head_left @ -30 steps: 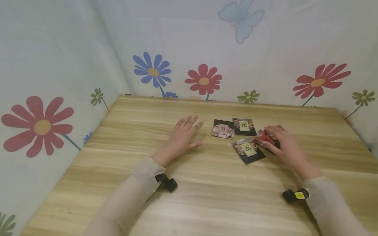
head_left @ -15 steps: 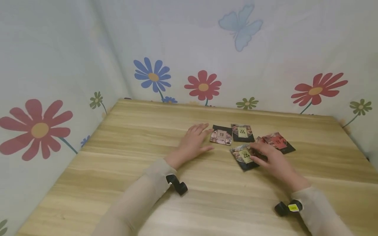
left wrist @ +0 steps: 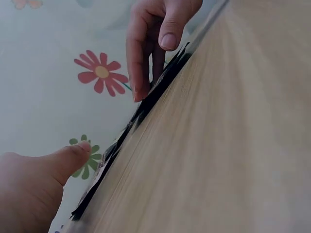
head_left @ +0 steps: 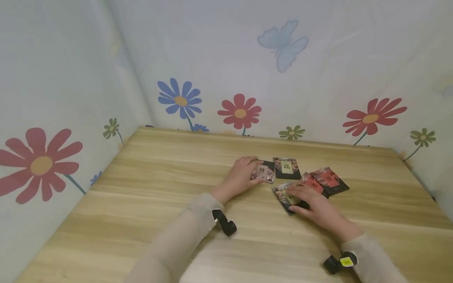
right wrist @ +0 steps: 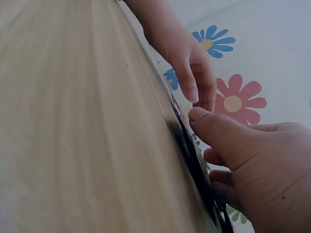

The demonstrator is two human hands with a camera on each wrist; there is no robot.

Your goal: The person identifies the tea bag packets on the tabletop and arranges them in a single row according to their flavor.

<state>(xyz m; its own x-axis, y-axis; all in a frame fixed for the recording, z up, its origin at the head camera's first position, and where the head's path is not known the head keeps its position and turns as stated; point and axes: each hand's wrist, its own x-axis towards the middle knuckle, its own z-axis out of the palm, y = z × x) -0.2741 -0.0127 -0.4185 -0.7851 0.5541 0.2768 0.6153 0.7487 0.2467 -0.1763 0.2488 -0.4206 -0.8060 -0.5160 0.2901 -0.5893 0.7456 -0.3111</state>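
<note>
Several flat, dark square packets with food pictures and coloured labels lie close together on the wooden table [head_left: 177,169]. My left hand [head_left: 238,175] is at the left edge of the pink-labelled packet [head_left: 262,171], its thumb [left wrist: 73,158] extended. Over the near yellow-labelled packet [head_left: 280,192] my right hand [head_left: 320,208] lies with gently bent fingers, covering part of it. In the right wrist view that hand's thumb [right wrist: 218,131] stands above the packets. Whether the fingertips press on the packets is hard to tell.
Another yellow-labelled packet [head_left: 286,168] lies at the back. Two red-labelled packets, one in front [head_left: 311,182] and one to the right [head_left: 332,181], overlap or touch. A floral curtain [head_left: 212,59] hangs behind the table's far edge.
My left hand has moved right to the pink-labelled packet. My right hand has left the red-labelled packets and come left and nearer, over the near yellow-labelled one. The head view has tilted up.
</note>
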